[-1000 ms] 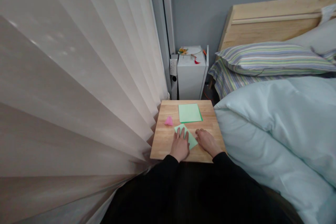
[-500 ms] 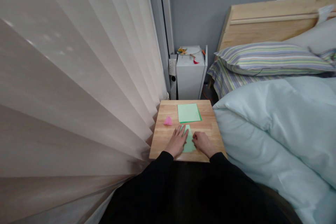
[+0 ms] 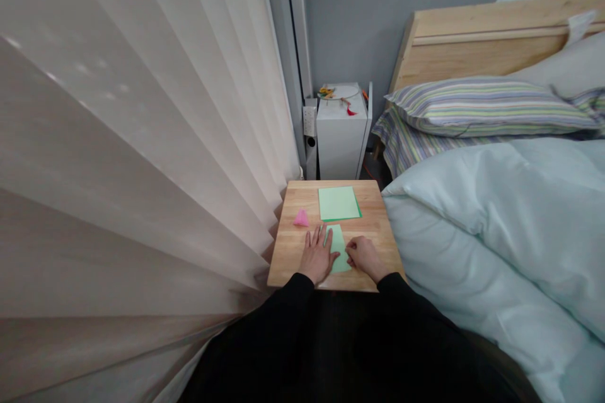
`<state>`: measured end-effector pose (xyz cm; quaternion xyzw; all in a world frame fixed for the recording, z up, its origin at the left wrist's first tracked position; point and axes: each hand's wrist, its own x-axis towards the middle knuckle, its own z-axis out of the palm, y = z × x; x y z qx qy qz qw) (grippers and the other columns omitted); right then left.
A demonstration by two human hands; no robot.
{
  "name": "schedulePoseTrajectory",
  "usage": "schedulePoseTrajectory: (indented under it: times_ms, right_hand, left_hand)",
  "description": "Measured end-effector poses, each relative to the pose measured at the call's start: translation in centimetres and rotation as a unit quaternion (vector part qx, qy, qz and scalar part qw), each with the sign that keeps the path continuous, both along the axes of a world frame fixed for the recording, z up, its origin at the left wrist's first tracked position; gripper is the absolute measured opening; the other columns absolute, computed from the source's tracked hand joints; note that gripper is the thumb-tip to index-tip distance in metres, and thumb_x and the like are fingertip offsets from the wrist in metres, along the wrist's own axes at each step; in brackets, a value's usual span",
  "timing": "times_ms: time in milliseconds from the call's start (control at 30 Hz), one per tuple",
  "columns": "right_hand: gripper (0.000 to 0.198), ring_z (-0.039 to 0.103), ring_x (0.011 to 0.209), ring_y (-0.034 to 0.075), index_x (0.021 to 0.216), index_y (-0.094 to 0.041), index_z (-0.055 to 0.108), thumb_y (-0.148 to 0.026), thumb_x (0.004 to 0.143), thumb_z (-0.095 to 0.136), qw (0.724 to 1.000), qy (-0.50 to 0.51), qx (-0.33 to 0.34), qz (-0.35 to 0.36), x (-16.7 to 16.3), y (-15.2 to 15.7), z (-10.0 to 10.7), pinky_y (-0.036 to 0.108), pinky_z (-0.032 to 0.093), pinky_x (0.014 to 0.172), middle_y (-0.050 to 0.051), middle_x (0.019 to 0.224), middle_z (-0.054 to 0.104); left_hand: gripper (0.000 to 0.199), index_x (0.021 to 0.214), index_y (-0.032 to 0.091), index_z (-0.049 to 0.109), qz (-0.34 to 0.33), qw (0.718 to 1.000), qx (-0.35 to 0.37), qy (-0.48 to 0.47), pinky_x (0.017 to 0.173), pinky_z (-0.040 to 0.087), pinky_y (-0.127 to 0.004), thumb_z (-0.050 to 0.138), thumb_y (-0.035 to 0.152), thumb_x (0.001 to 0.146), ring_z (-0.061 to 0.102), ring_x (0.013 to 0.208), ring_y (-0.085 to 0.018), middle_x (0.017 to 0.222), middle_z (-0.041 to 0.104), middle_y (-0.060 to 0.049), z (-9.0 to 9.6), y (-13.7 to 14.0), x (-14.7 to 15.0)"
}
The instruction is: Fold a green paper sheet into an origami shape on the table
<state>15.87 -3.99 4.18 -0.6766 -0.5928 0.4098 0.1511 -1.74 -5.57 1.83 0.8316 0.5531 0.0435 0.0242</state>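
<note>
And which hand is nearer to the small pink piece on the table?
Left. The left hand is below the pink piece in the picture, slightly to its right. The right hand is farther, at the right edge of the lower green sheet.

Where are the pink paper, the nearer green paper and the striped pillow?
Pink paper (image 3: 301,219), head view: middle of its visible face.
Nearer green paper (image 3: 339,242), head view: its uncovered middle part.
Striped pillow (image 3: 491,106), head view: middle of its striped side.

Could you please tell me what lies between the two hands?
A pale green sheet lies there, partly under the left hand, in the head view.
</note>
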Motion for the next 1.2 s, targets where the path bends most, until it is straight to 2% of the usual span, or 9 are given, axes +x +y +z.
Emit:
schedulePoseTrajectory:
  times_ms: [233,467,1033,1200]
  right_hand:
    - [0.015,0.071,0.062,0.016,0.082,-0.012,0.076,-0.011,0.085,0.062,0.999,-0.03,0.024,0.011,0.0,0.1,-0.3,0.02,0.047,0.061,0.008,0.061,0.073]
    - [0.012,0.073,0.09,0.021,0.084,-0.013,0.078,-0.014,0.084,0.067,0.996,-0.076,0.047,0.018,0.1,0.5,-0.9,0.024,0.046,0.076,0.014,0.091,0.079]
    - [0.016,0.072,0.087,0.02,0.091,-0.011,0.079,-0.011,0.083,0.064,0.994,-0.095,0.043,0.025,0.0,0.5,-1.4,0.024,0.046,0.074,0.012,0.087,0.078]
    - [0.016,0.072,0.091,0.02,0.091,-0.011,0.078,-0.01,0.084,0.064,0.994,-0.096,0.048,0.025,0.0,0.6,-1.4,0.023,0.045,0.076,0.013,0.092,0.079]
  left_hand:
    - [0.067,0.159,0.011,0.03,0.022,1.0,-0.003,-0.008,0.125,0.023,-0.059,0.043,0.045,0.103,0.02,0.157,-0.035,0.169,0.021,-0.017,0.2,0.1,0.8]
    - [0.067,0.16,0.011,0.028,0.02,0.999,-0.024,-0.01,0.125,0.022,-0.06,0.043,0.045,0.103,0.017,0.157,-0.036,0.169,0.02,-0.018,0.8,0.3,0.9]
    - [0.066,0.159,0.012,0.029,-0.006,1.0,-0.011,-0.014,0.125,0.02,-0.058,0.041,0.046,0.103,0.016,0.158,-0.033,0.17,0.02,-0.017,0.3,0.4,0.7]
    - [0.067,0.159,0.012,0.029,-0.006,1.0,-0.015,-0.014,0.125,0.02,-0.059,0.041,0.047,0.103,0.015,0.158,-0.034,0.17,0.019,-0.017,0.3,0.4,0.7]
